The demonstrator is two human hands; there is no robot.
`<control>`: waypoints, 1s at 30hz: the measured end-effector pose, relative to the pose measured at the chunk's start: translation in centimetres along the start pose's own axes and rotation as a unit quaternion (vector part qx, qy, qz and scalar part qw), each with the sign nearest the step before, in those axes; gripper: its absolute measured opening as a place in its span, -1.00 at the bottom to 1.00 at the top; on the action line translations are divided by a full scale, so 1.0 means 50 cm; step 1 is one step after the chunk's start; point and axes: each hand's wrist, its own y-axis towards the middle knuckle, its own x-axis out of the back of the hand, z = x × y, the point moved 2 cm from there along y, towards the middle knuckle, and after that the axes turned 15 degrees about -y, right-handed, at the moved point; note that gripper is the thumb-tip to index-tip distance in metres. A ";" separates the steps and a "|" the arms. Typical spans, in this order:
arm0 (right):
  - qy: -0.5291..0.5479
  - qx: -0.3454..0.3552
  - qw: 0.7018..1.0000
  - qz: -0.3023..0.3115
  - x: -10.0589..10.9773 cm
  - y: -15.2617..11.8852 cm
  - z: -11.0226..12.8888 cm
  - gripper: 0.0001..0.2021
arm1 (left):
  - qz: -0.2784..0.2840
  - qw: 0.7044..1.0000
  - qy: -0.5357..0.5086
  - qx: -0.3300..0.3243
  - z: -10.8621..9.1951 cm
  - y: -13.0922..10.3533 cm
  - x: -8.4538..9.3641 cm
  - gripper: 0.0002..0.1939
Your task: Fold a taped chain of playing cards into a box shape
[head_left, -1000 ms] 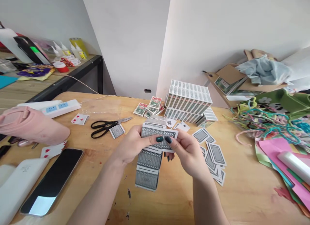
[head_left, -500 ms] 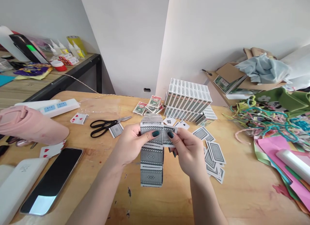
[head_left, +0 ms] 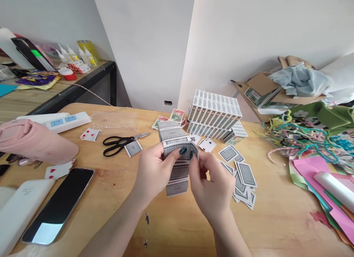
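Over the table, my left hand (head_left: 152,168) is closed on a long strip of joined, folded playing cards (head_left: 177,172) with grey patterned backs, the thumb pressing on their face. The strip tilts, its top end reaching toward the card boxes. At its right edge my right hand (head_left: 211,179) pinches a bent playing card (head_left: 194,149), which curves down from the strip. My right fingertips are partly hidden behind it. Loose playing cards (head_left: 247,174) lie face down to the right of my right hand. A card with spades (head_left: 207,144) lies beyond it.
Stacked card boxes (head_left: 215,109) stand at the back. Black-handled scissors (head_left: 118,143), a phone (head_left: 59,205), a pink tumbler (head_left: 38,142) and a power strip (head_left: 66,121) are on the left. Tangled yarn (head_left: 309,139) and coloured sheets (head_left: 323,183) lie on the right.
The card strip has tilted, and its lower end has moved up and slightly right. The card in my right fingers was flat and sticking out; now it is bent downward. My right hand has turned inward.
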 end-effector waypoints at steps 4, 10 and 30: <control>-0.053 0.020 0.997 -0.054 -0.006 -0.010 0.024 -0.92 | -0.040 0.999 0.019 -0.017 -0.008 -0.018 -0.016 -0.81; -0.130 0.032 0.983 -0.123 -0.022 -0.020 0.040 -0.87 | -0.038 0.999 -0.025 -0.017 -0.007 -0.035 -0.030 -0.73; 0.341 -0.285 0.850 0.282 -0.028 0.014 -0.028 -0.84 | -0.002 0.968 -0.224 0.110 0.020 0.015 -0.003 -0.83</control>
